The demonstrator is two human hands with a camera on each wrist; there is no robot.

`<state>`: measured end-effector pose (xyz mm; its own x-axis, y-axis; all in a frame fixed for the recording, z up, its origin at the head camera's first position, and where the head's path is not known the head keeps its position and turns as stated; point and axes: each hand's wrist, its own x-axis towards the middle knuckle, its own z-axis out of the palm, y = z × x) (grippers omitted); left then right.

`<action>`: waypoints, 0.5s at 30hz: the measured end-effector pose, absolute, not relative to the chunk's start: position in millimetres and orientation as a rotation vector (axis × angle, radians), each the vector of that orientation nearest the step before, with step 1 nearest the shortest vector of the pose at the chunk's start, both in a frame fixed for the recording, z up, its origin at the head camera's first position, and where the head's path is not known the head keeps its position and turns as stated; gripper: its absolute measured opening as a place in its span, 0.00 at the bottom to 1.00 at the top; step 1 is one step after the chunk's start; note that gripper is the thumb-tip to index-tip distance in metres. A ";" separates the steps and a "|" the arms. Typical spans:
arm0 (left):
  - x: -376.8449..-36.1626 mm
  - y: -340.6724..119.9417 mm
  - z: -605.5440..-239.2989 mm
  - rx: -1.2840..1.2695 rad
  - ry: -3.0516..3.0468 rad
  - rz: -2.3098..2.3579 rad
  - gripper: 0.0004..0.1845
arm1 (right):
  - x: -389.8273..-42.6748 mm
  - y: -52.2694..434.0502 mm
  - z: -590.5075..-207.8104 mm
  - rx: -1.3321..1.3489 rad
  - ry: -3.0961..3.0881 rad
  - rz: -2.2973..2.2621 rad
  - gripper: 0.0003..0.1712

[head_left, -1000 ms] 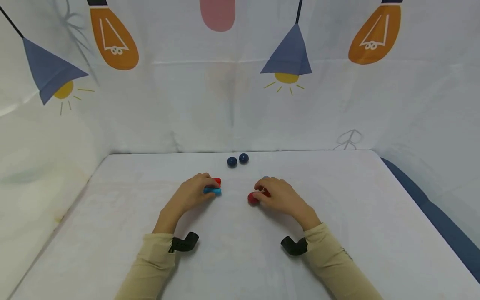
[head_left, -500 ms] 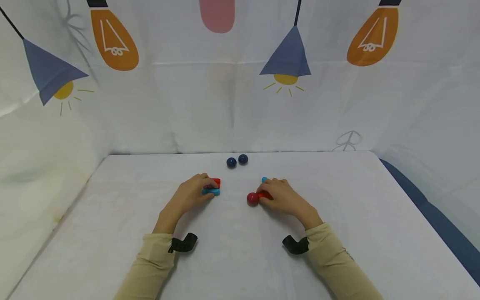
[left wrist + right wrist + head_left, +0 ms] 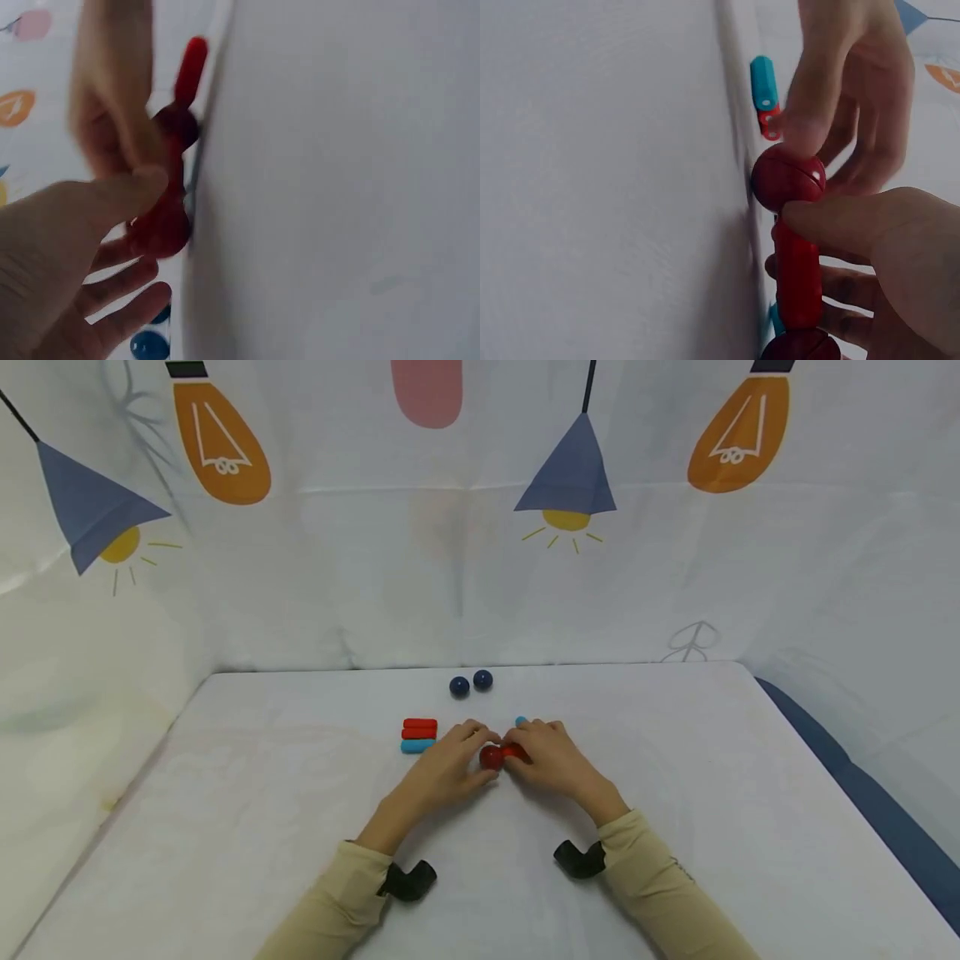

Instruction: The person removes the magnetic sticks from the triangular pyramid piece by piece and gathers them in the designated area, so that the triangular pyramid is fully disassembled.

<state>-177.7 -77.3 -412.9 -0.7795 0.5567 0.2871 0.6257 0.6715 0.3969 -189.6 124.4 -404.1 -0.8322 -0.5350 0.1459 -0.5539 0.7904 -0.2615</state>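
Note:
A red ball (image 3: 491, 757) joins the end of a red rod (image 3: 799, 274), with a second dark red ball (image 3: 802, 346) at the rod's other end. My right hand (image 3: 553, 758) grips this rod between thumb and fingers. Another red rod (image 3: 192, 69) extends beyond the second ball in the left wrist view. My left hand (image 3: 447, 768) has thumb and fingers around the first ball, its thumb tip right at the surface; the other fingers are spread behind. Left of it lie two red rods (image 3: 419, 728) and a light blue rod (image 3: 417, 747), side by side.
Two dark blue balls (image 3: 460, 687) sit near the back edge of the white table (image 3: 300, 827). A light blue piece (image 3: 521, 721) shows just behind my right hand, mostly hidden. A white printed cloth (image 3: 390, 568) hangs behind the table.
My left hand has left the red and light blue rods and moved right to the red ball. The right hand has shifted slightly left, still holding the red rod with its ball.

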 end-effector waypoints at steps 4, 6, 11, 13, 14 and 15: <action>-176.4 -63.0 -420.0 -0.932 -2.771 -0.731 0.19 | -187.3 124.5 -406.1 0.926 -2.873 0.458 0.07; -176.8 -61.7 -418.3 -0.932 -2.781 -0.745 0.16 | -186.7 124.8 -406.1 0.961 -2.854 0.451 0.06; -184.3 -62.8 -402.5 -1.048 -2.829 -0.641 0.11 | -187.9 126.6 -404.8 1.036 -2.852 0.422 0.05; -191.3 -62.9 -395.1 -1.083 -2.848 -0.586 0.10 | -189.2 127.7 -404.0 1.037 -2.861 0.427 0.06; -195.9 -62.6 -391.9 -1.089 -2.856 -0.565 0.10 | -189.8 128.1 -403.4 1.032 -2.865 0.443 0.06; -200.5 -62.3 -388.7 -1.093 -2.856 -0.563 0.09 | -190.4 128.7 -403.0 1.026 -2.872 0.465 0.06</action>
<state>-200.5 -62.3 -388.7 -0.7524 0.6399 0.1565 0.6514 0.6874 0.3212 -190.4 128.7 -403.0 -0.7773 -0.6101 0.1533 -0.6273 0.7335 -0.2616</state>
